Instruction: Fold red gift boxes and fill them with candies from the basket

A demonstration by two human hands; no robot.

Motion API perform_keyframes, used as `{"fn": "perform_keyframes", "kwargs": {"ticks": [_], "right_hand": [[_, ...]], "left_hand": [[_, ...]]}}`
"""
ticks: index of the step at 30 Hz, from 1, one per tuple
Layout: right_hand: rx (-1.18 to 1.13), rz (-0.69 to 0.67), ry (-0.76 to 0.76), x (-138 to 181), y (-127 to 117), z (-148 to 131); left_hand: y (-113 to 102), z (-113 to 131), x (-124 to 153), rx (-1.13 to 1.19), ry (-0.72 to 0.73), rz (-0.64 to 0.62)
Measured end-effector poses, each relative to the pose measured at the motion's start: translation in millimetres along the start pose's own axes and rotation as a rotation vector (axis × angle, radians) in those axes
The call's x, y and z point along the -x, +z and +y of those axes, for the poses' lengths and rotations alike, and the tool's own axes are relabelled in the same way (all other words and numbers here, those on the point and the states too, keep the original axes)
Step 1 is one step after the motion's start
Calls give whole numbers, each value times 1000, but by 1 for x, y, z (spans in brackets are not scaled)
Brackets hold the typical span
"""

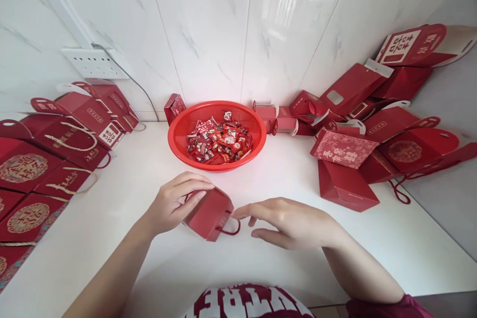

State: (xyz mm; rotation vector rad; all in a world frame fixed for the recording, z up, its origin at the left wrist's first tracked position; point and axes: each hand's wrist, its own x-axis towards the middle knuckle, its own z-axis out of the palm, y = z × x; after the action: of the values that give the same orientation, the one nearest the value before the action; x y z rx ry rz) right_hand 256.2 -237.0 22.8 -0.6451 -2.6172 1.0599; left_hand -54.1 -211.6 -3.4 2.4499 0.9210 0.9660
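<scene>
A small red gift box [209, 212] with a dark red cord handle [231, 228] lies tilted on the white table in front of me. My left hand [178, 200] holds it at its left end, thumb over the near side and fingers along the far top edge. Part of another cord loop shows under that hand. Beside the box's right end is my right hand [285, 221], fingers stretched out and thumb apart. Its index fingertip reaches the box's edge by the cord; whether it touches cannot be made out. Just beyond stands a red plastic basket [175, 146] of wrapped candies [219, 139].
Stacked red gift boxes [70, 134] with rope handles line the left side. A loose pile of red boxes [376, 134] fills the right side against the grey wall. One small box [174, 107] stands behind the basket. A socket strip [95, 63] with a cable is on the tiled wall.
</scene>
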Motion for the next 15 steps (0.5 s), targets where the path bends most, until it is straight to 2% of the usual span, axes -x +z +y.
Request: {"fn": "perform_keyframes", "kwargs": {"ticks": [3,8,13,15], "right_hand": [[85,73,18,-6,4,-1],[172,146,-147,-34,19,0],[243,67,-255,-55,30,11],[255,15,-222,-56,31,17]], "left_hand": [[5,-4,7,37,-59,-34],[15,-3,12,136,-127,-86],[33,0,20,176,-80,-157],[39,2,23,136,-43,-141]]}}
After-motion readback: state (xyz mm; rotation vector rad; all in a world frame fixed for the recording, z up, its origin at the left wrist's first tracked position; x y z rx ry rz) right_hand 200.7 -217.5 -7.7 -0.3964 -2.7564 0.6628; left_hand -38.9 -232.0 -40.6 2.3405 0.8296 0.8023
